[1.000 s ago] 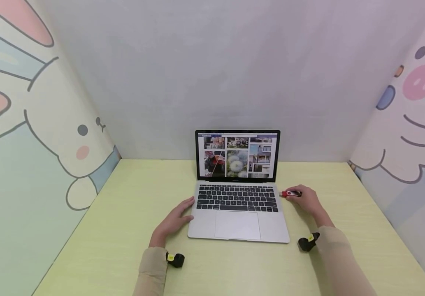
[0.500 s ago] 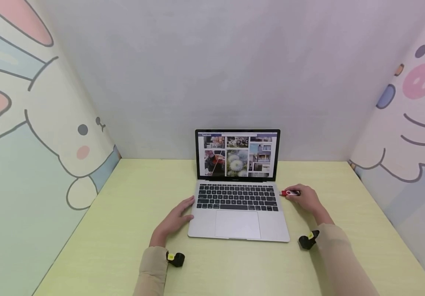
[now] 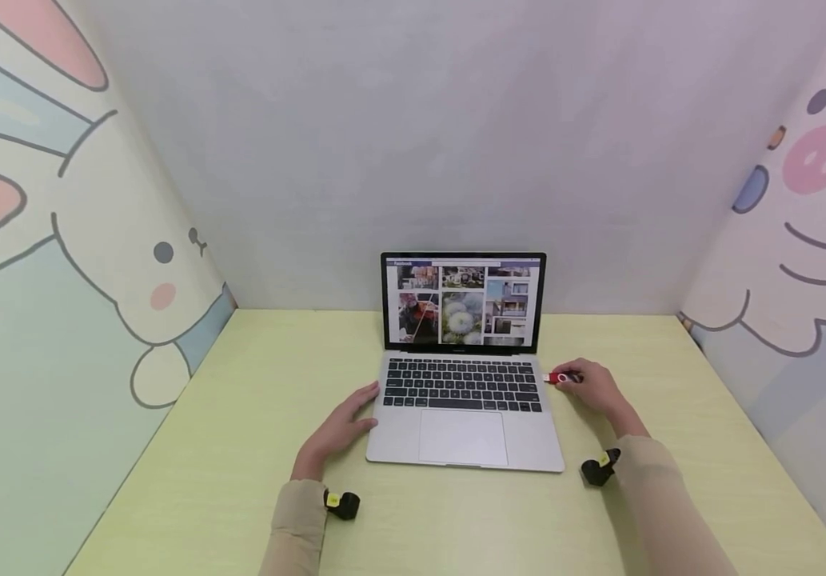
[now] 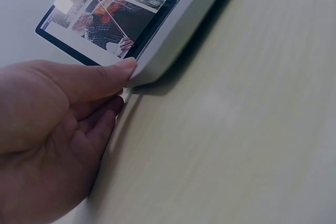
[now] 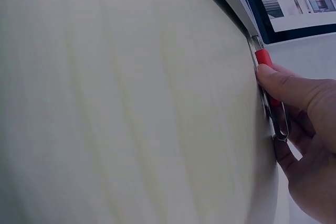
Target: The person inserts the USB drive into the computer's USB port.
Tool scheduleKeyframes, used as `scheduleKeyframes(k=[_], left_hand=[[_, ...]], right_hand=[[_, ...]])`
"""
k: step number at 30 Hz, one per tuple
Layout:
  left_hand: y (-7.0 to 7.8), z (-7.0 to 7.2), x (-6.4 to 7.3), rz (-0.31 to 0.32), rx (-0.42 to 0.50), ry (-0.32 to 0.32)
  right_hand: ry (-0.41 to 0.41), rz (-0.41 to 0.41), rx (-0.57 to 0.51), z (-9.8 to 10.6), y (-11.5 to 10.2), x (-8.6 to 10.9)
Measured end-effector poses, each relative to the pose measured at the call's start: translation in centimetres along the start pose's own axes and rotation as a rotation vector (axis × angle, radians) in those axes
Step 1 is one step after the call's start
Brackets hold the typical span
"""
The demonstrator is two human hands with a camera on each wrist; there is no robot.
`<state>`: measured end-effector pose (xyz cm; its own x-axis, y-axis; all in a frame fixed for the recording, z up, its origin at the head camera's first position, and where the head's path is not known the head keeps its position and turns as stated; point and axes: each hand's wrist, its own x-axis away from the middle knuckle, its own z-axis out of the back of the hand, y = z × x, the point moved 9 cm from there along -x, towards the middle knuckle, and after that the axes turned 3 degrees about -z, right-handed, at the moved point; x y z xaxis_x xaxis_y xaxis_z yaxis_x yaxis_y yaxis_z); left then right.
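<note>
An unfolded silver laptop (image 3: 463, 438) stands on the table, its screen lit with rows of photos. My left hand (image 3: 337, 428) rests against the laptop's left edge, fingers spread; in the left wrist view the thumb (image 4: 100, 80) touches the top of that edge and the other fingers lie beside it, lower down. At the opposite edge my right hand (image 3: 596, 388) pinches a red USB flash drive (image 3: 555, 378) with a swivel metal cover. The right wrist view shows the flash drive (image 5: 263, 56) with its metal plug right at the laptop's side, thumb on the red body.
The pale yellow table (image 3: 456, 528) runs back to a grey wall (image 3: 456, 144). Walls printed with a cartoon rabbit (image 3: 146, 272) and a pig (image 3: 816, 160) flank it. A small black camera sits at each wrist, left camera (image 3: 344, 506) and right camera (image 3: 598, 470).
The right hand's fingertips have shifted slightly toward the laptop along the flash drive, covering more of its rear end. The left hand and laptop have stayed in place.
</note>
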<state>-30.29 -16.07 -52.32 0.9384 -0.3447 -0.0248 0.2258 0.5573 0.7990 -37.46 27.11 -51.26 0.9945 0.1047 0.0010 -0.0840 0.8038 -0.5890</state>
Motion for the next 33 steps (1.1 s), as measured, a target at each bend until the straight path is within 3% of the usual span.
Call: scheduleKeyframes(k=[15, 33], left_hand=[[0.19, -0.01, 0.09, 0.006, 0.008, 0.002], [0.14, -0.08, 0.06, 0.006, 0.003, 0.003]], right_hand=[[0.012, 0.056, 0.002, 0.04, -0.06, -0.18], [0.012, 0.058, 0.013, -0.07, -0.03, -0.48]])
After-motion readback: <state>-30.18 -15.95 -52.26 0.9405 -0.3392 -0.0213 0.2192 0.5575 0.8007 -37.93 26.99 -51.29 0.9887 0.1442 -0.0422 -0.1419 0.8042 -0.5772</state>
